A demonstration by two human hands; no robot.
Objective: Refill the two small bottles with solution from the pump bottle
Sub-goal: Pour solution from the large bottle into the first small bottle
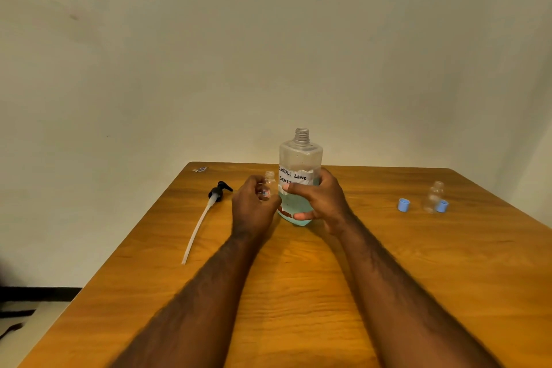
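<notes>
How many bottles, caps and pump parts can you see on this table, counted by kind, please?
Contact lens solution bottle: 1
Small clear bottles: 2
Blue caps: 2
Pump head with tube: 1
Total: 6

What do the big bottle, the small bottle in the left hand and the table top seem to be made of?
Big bottle: clear plastic, probably; blue liquid shows through, threaded neck looks moulded. Small bottle: clear too, plastic or glass, cannot tell. Table top: wood or wood-look laminate, slight gloss; grain lines show.
</notes>
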